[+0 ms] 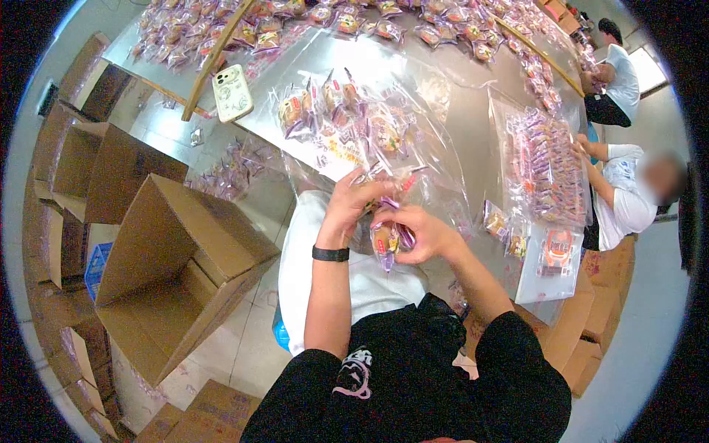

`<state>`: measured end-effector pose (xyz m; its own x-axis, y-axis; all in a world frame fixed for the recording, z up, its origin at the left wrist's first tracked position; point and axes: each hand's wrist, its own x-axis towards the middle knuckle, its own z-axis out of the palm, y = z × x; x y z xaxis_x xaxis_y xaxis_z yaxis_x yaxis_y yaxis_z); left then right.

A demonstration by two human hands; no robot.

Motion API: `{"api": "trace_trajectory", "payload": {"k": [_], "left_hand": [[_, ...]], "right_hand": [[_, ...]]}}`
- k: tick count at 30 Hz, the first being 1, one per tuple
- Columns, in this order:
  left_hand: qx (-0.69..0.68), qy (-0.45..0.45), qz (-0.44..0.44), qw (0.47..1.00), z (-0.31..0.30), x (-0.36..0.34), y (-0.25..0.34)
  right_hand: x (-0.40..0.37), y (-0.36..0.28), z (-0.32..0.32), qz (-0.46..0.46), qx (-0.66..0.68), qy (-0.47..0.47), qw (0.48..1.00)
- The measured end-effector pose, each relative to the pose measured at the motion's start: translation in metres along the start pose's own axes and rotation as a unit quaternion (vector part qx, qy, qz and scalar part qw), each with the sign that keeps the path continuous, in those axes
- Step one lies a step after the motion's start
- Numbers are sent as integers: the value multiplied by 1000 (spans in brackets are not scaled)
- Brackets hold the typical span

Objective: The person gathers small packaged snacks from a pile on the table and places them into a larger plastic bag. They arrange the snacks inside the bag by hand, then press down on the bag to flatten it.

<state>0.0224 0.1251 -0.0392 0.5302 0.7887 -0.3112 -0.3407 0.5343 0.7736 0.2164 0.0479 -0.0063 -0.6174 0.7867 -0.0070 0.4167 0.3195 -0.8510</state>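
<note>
My left hand [353, 201], with a black band at its wrist, is closed at the near end of a large clear plastic bag [443, 173]. Its fingers press on a purple-and-clear wrapper, partly hidden by the hands. Close beside it, my right hand [419, 233] is closed on a small wrapped cake [385, 241], round and brown with a red label. Several similar wrapped cakes [295, 111] lie in or under the clear film just beyond my hands; the glare hides which.
Many wrapped cakes [473, 33] cover the table's far side behind wooden strips [218, 59]. A phone [233, 92] lies at the left edge. An open carton [148, 295] stands at left. At right, a person [624, 184] handles a filled bag [546, 166].
</note>
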Motion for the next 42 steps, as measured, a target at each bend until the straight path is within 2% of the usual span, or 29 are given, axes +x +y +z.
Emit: {"api": "trace_trajectory", "payload": {"k": [1,4,6,7,9,13,14,17,20,23,24,26,27,28,31,33,35,38,39,41,42], "left_hand": [[2,9,8,1000,2,-1,0],[2,49,39,998,8,-6,0],[-2,84,71,994,9,-6,1],[-52,91,86,991,7,-2,-4],[-150,104,116,976,1,8,-15],[-111,87,81,987,6,3,-12],[-96,81,71,990,8,2,-10],[-120,110,73,984,14,2,-2],[-140,155,134,969,13,3,-9],[12,174,165,971,13,11,-18],[-15,151,187,971,12,13,-19],[-41,126,172,976,3,16,-22],[-53,113,162,979,3,13,-18],[-164,106,158,968,7,9,-14],[-93,145,143,975,11,9,-7],[-68,132,144,978,15,2,-5],[-95,129,145,977,16,2,-2],[-139,112,110,978,11,1,-7],[-153,105,97,978,9,2,-8],[-86,116,115,983,4,8,-14],[-68,113,121,984,-4,14,-20]], "right_hand": [[-2,0,-1,43,11,-25,999],[-4,0,-1,90,1,-45,995],[-11,4,-2,36,-11,24,999],[-14,7,-2,7,-18,57,998],[-26,10,8,32,72,169,983],[-22,24,18,121,228,321,911],[-20,25,15,91,208,314,922],[-5,6,8,73,171,366,912],[-1,16,5,97,136,342,925],[9,33,8,103,165,357,914],[12,38,8,81,156,362,915],[14,49,8,39,144,372,916],[15,43,4,58,120,351,927],[15,37,0,76,96,331,936],[19,25,-7,79,14,301,950],[21,26,-9,55,-18,289,956],[21,31,-11,21,-26,271,962],[26,19,-11,38,158,255,953],[28,22,-10,43,145,251,956],[32,38,-7,53,120,244,961],[36,50,-8,62,172,245,952]]}}
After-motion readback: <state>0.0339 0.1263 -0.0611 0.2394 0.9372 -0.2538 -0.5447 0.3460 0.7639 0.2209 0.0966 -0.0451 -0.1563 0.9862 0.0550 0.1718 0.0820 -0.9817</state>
